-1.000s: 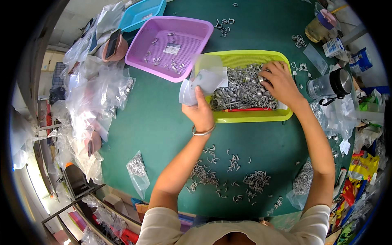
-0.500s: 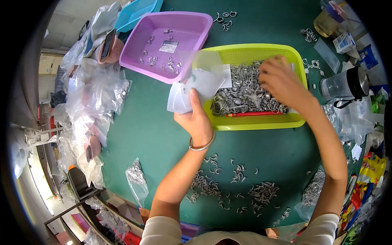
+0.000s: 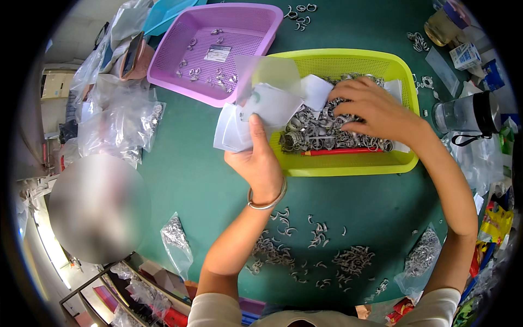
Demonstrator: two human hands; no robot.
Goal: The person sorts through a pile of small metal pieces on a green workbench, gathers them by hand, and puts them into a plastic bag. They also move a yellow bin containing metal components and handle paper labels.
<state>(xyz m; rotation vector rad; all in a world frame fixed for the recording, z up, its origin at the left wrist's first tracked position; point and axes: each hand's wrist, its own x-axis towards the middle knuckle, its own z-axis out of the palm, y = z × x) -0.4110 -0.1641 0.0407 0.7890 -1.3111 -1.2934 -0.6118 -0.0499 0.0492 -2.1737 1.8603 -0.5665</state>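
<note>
Two bare hands in head view. Left hand grips several translucent sheets, thumb on top, above the near-left corner of the yellow-green basket. Right hand is over the silvery metal pieces heaped in that basket, fingers curled; cannot tell if it's holding one. Red pencil lies along the heap's near edge. Purple basket sits to the left, few pieces inside. Small curved bits lie in piles nearer the body.
</note>
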